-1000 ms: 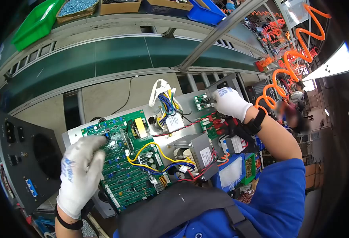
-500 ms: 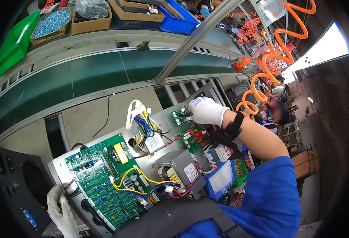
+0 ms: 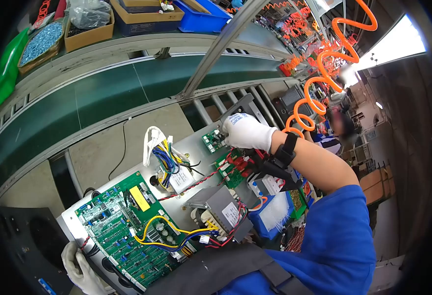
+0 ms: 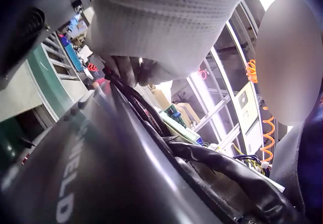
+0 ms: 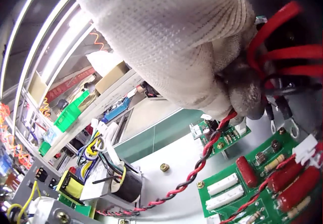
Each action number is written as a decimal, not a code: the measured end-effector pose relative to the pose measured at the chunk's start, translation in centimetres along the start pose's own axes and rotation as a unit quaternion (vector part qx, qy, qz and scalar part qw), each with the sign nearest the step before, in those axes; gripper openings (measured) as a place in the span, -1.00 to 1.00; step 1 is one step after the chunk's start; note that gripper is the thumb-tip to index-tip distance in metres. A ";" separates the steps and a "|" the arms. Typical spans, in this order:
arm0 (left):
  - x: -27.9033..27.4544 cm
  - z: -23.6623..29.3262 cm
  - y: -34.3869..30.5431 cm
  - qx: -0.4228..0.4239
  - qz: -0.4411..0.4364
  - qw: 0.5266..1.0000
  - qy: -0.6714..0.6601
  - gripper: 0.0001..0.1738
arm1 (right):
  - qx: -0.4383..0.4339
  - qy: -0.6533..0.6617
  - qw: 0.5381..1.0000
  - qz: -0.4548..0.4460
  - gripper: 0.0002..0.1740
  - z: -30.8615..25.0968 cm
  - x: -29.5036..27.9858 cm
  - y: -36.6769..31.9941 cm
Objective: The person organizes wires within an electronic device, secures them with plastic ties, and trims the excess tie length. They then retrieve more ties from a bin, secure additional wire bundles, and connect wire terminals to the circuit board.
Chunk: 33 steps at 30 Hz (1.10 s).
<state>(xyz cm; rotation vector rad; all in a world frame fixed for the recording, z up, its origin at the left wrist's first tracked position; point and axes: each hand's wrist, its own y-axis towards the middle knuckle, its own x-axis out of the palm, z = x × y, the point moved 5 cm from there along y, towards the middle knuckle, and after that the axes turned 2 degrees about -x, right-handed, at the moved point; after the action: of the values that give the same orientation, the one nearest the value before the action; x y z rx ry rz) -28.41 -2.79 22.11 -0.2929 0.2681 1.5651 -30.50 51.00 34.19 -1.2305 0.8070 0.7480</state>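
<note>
In the head view my white-gloved right hand [image 3: 248, 132] is at the far end of a metal chassis [image 3: 174, 209], beside a small green board [image 3: 213, 141]. Its fingers are curled in the right wrist view, pinching a red-and-black twisted wire [image 5: 194, 172] that runs up to the fingertips. Red leads with ring terminals [image 5: 274, 127] hang beside them. My gloved left hand [image 3: 82, 270] is at the chassis's near-left edge, by short dark wires [image 3: 93, 250]. In the left wrist view its fingertips bend over a dark edge above a black panel [image 4: 96, 168]; I cannot tell whether they grip anything.
A large green circuit board [image 3: 122, 246], a transformer [image 3: 223, 209] and a white-connector wire bundle [image 3: 164, 157] sit on the chassis. A black fan panel [image 3: 24, 236] stands left. Beyond run rollers [image 3: 218, 104] and a green belt [image 3: 108, 93]. An orange coiled hose [image 3: 319, 83] hangs right.
My left hand has moved from over the large green board to the chassis's left edge. The right hand stays beside the small board. The head view has shifted, moving the scene leftward.
</note>
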 end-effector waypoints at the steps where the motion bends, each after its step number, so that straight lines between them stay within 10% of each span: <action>1: -0.1 -0.1 0.0 -0.004 0.000 1.000 0.002 -0.71 | 0.003 0.023 1.000 -0.002 -0.84 -0.1 -0.2 0.0; 19: 0.5 3.6 0.2 -0.002 -0.106 0.993 0.042 -0.70 | 0.019 -0.016 0.996 0.089 -0.73 -0.8 0.0 -0.5; 27: -2.3 5.1 -1.2 0.040 -0.051 0.995 0.079 -0.65 | -0.162 0.094 0.975 0.116 -0.84 -1.8 -4.3 -10.3; 33: 0.7 11.8 -3.1 0.112 -0.062 0.978 0.167 -0.68 | -0.156 -0.331 0.923 0.118 -0.76 -3.1 3.9 -8.0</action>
<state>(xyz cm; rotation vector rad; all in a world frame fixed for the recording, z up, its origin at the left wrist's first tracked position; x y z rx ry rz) -25.56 1.99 32.95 -0.3873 0.6720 1.3429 -22.11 46.79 34.49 -1.0559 0.2754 1.4370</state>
